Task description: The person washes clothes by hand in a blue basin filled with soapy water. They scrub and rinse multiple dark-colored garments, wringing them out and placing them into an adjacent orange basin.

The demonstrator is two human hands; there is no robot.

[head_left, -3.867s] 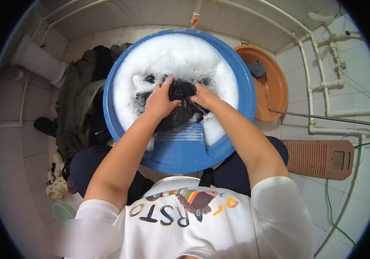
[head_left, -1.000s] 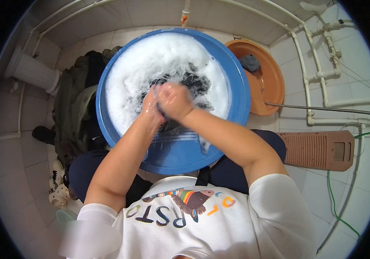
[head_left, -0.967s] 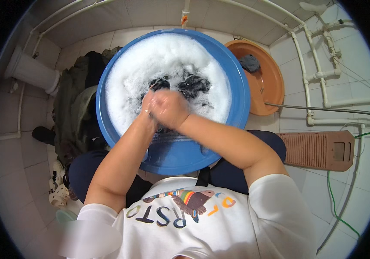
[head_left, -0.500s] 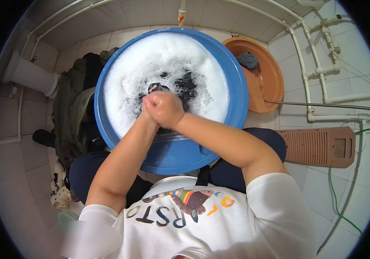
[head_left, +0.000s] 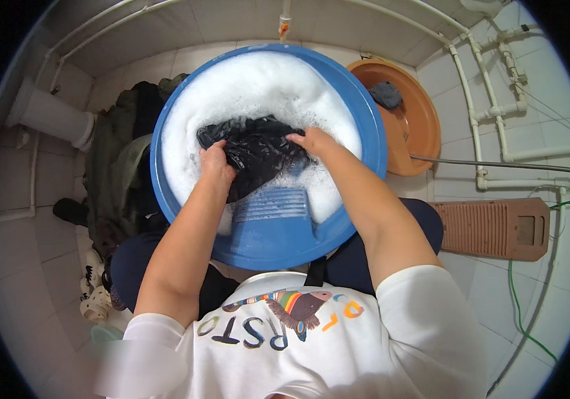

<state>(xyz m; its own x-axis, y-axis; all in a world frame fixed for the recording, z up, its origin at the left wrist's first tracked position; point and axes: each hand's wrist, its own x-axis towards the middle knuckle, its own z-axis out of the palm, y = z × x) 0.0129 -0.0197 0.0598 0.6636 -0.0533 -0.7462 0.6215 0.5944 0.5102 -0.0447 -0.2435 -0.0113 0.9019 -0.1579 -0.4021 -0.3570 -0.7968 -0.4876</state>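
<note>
Left of the blue basin (head_left: pixel 268 243) lies a pile of dark clothes (head_left: pixel 108 156), within the basin my left grip (head_left: pixel 217 163) pinches one side of a wet black cloth (head_left: pixel 261 153) amid foam (head_left: pixel 251 83), my right grip (head_left: pixel 311 141) pinches the other, and right of the basin sits an orange tub (head_left: pixel 424 133).

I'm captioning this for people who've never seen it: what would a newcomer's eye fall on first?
Most likely the big blue tub in the middle, filled with white foam. Inside it, the left hand and right hand grip a black cloth. To the right, an orange basin and, nearer the person, a brown ridged board also stand out.
</note>
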